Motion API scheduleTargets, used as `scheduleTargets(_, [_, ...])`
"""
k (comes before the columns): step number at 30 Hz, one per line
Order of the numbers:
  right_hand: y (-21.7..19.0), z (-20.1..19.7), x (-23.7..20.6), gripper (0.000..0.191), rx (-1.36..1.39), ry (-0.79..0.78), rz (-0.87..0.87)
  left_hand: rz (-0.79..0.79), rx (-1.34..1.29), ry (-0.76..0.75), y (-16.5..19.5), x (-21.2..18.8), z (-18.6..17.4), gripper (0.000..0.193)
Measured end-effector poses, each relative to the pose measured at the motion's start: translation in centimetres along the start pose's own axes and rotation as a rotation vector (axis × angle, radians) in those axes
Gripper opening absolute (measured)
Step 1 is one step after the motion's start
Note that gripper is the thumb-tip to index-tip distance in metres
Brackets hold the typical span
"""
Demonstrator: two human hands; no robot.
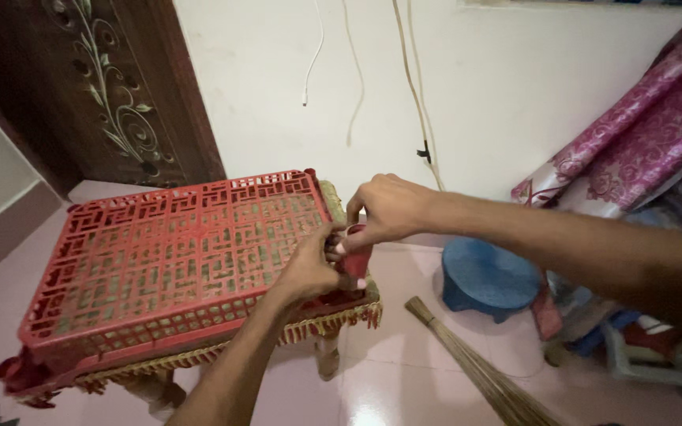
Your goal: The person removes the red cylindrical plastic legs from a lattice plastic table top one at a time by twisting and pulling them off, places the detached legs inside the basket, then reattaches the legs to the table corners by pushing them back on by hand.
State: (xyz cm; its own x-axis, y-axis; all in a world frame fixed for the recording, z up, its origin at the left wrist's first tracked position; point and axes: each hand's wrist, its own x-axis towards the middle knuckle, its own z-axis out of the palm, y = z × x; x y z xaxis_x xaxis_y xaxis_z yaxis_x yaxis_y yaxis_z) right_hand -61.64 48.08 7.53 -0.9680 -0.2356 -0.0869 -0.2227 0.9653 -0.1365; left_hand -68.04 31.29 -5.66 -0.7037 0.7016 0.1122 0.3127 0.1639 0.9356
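A red plastic lattice panel (167, 260) lies flat on a small stool with a fringed cloth cover (341, 315). At the panel's right edge stands a red leg piece (357, 256). My right hand (388, 209) reaches in from the right and grips the top of that red piece. My left hand (309, 268) comes up from below and pinches the same piece where it meets the panel's edge.
A blue plastic stool (487, 276) sits on the tiled floor to the right, with a stick broom (483, 371) lying in front of it. Pink patterned bedding (641, 134) leans at the far right. A carved wooden door (112, 87) stands behind the panel; cables (416, 87) hang on the wall.
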Motion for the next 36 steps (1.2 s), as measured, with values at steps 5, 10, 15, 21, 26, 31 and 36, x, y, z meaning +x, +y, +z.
scheduleTargets(5, [0.7,0.1,-1.0,0.049,0.121,0.072,-0.475,-0.061,-0.081,0.0,0.0,0.1,0.1,0.096])
scheduleTargets(10, [-0.5,1.5,-1.2,0.059,0.205,0.062,0.275,-0.053,-0.017,-0.007,0.0,0.3,0.1,0.103])
scheduleTargets(15, [0.7,2.7,-0.9,0.079,0.262,-0.083,0.267,-0.047,-0.004,-0.107,1.9,0.4,-1.4,0.096])
scheduleTargets(21, [2.5,11.0,-3.0,0.075,1.055,0.135,-0.088,0.064,0.236,-0.02,8.2,1.7,-4.6,0.065])
scheduleTargets(26, [1.4,15.9,-1.7,0.037,1.254,0.407,0.132,0.07,1.144,-0.229,11.0,4.0,-0.3,0.062])
scheduleTargets(31, [1.0,15.6,-2.2,0.043,1.14,0.483,0.323,0.155,1.021,-0.478,10.9,5.1,-0.2,0.042])
scheduleTargets(36, [0.6,15.5,-2.3,0.049,1.172,0.446,0.098,0.125,1.331,-0.366,11.2,5.0,0.2,0.061])
